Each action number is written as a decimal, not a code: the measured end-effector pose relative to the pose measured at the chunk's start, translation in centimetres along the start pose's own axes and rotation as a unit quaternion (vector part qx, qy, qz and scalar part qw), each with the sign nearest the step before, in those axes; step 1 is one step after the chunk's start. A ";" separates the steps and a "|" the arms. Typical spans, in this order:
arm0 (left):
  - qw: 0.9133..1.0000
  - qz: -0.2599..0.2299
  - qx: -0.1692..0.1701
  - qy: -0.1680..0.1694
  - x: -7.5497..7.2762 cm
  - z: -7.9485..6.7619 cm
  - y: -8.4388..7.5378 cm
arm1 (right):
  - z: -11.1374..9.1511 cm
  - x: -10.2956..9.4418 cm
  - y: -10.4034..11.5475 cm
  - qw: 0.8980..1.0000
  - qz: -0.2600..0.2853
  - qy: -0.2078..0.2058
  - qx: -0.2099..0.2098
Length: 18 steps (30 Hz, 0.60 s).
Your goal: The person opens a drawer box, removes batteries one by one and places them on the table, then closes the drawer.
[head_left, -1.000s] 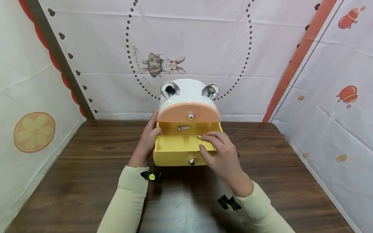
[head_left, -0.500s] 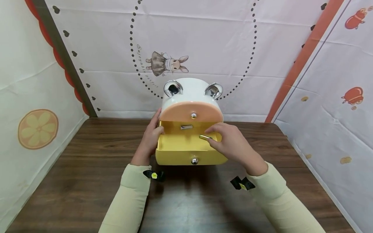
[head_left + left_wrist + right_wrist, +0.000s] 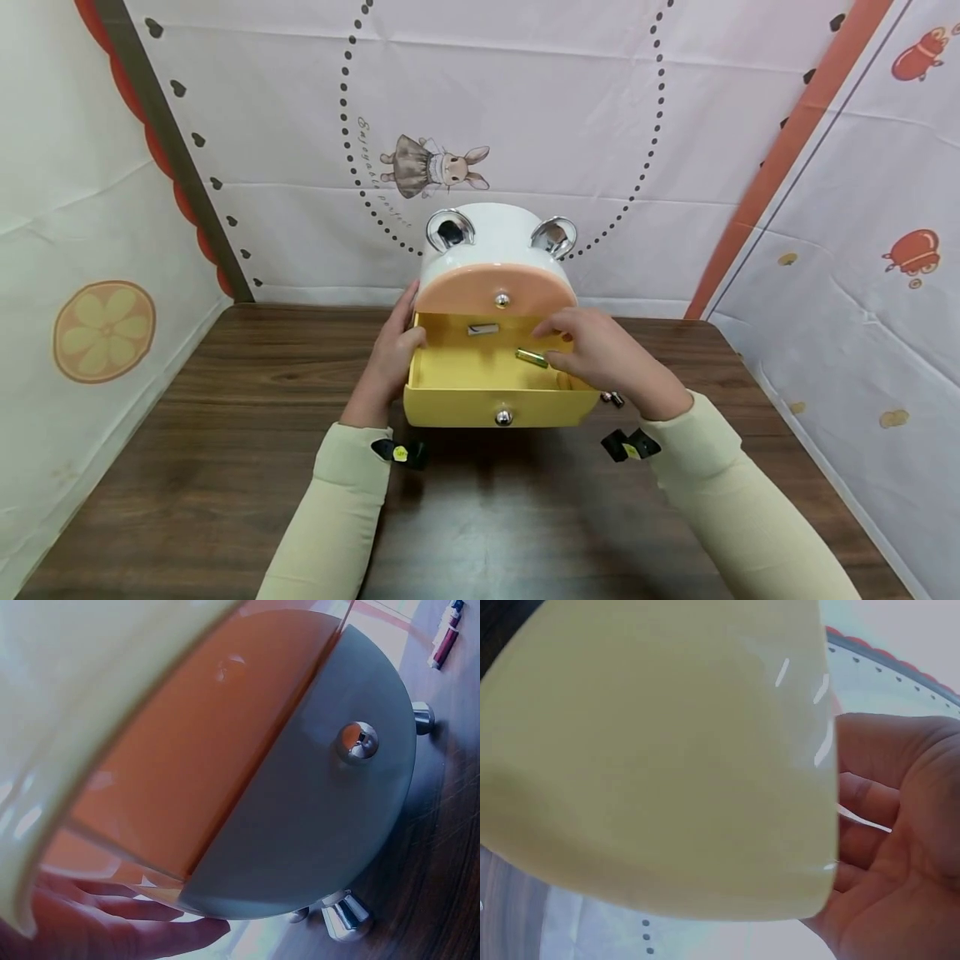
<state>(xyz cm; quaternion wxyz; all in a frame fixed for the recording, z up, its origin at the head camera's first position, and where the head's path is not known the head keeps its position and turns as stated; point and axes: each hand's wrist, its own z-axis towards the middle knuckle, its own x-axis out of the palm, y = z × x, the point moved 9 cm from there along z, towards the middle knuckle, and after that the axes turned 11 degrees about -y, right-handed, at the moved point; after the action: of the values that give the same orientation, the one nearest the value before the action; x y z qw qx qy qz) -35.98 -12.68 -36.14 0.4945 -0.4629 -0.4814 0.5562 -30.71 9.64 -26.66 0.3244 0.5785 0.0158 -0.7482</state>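
Now the small green-gold cylinder (image 3: 532, 358) shows along most of its length, whereas a second ago only its tip peeped out beside the fingers. It appears to lie slantwise on the floor of the pulled-out yellow drawer (image 3: 453, 408), which suggests the right hand (image 3: 611, 358) has let it go inside. That hand's thumb and forefinger stand apart, just beside the cylinder; whether the thumb touches it cannot be told. The left hand (image 3: 386, 362) still grips the side of the white cabinet (image 3: 491, 229), seemingly steadying it.
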 end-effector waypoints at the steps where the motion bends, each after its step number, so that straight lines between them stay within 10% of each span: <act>1: 1.000 0.000 0.000 -0.001 0.0 0.0 0.0 | 0.2 0.1 -0.2 1.000 0.000 0.005 0.002; 18: 1.000 0.000 0.011 -0.007 -0.2 -0.1 -0.2 | 2.3 2.0 -1.2 0.999 -0.022 0.048 -0.012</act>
<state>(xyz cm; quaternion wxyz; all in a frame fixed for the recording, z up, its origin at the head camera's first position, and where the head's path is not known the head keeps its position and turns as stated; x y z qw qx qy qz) -35.83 -12.88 -35.92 0.4964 -0.4532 -0.4786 0.5648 -33.48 8.73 -28.08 0.3140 0.6090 0.0533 -0.7264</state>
